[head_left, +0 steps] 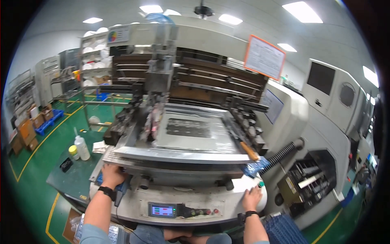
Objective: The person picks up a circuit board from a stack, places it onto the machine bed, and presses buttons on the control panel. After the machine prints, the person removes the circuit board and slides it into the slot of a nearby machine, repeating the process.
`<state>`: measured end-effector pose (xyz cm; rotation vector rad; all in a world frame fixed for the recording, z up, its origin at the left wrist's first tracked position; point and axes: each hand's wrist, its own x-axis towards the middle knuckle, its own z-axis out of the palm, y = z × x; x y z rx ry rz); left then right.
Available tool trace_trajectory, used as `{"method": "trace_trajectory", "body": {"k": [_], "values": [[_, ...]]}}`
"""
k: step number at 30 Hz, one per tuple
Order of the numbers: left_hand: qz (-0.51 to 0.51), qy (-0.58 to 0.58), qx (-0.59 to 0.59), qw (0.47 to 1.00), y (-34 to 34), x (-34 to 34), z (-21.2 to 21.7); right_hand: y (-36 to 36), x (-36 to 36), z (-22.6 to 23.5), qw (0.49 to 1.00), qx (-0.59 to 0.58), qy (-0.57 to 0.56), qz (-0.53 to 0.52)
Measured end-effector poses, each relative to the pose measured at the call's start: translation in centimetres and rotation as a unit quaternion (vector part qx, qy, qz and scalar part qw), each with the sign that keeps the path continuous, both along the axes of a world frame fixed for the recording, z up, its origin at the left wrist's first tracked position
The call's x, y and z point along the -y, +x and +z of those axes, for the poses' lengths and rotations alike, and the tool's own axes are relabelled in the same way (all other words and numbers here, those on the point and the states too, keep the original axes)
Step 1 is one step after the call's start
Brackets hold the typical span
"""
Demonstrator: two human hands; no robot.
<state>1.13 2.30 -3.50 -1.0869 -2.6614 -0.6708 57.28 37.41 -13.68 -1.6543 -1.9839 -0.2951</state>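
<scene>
1. Large grey-white screen-printing machine [191,203] with a small control display and a row of buttons on its front panel; fills the middle of the view, front edge just before the body.
2. Flat rectangular metal-framed printing screen [187,132] with a dark patterned patch at its centre; lies on top of the machine, roughly level, long axis running left to right, near rail facing the body.
3. Low green desk [67,179] to the left of the machine; carries a white plastic bottle [82,147], a small yellow-capped jar [73,151] and a dark flat object.
4. Orange-handled tool [248,151] lying along the right rail of the screen, handle pointing toward the near right corner, just above a blue cloth [256,166].
5. Left hand [112,175] curled over the machine's near left corner beneath the screen frame, fingers closed around a dark-and-blue grip there; exact object hard to tell.
6. Right hand [252,198] spread open and flat on the white rounded front right corner, gripping nothing, just beside a small green-topped knob.
7. Judged step: bracing at both front corners, probably setting or checking the screen; likely next move calls for an even pull or lift from both sides, keeping the frame level.
</scene>
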Motion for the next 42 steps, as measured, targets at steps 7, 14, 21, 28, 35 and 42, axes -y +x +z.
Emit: {"method": "trace_trajectory", "body": {"k": [7, 14, 21, 28, 35, 42], "values": [[0.037, 0.018, -0.053, 0.998, -0.6, 1.2, 3.7, -0.8, 3.7, 9.6, 0.99, 0.005, -0.135, 0.037], [0.044, -0.005, -0.038, 0.998, 0.4, 0.3, 5.9, -4.3, 5.9, 18.0, 0.627, -0.656, -0.355, 0.227], [0.044, -0.007, -0.017, 0.999, 0.6, 0.5, 6.0, -7.8, 6.5, 21.4, 0.48, -0.774, -0.328, 0.252], [0.047, 0.006, -0.064, 0.997, -0.5, 0.7, 3.6, -8.2, 5.8, 21.7, 0.515, -0.767, -0.291, 0.25], [-0.034, 0.091, -0.111, 0.989, -5.1, 0.6, -0.9, -2.6, 6.1, 22.5, 0.502, -0.786, -0.258, 0.254], [0.038, 0.023, -0.084, 0.995, -11.0, 0.6, -6.1, 10.3, 4.8, 23.5, 0.553, -0.774, -0.201, 0.233]]}}
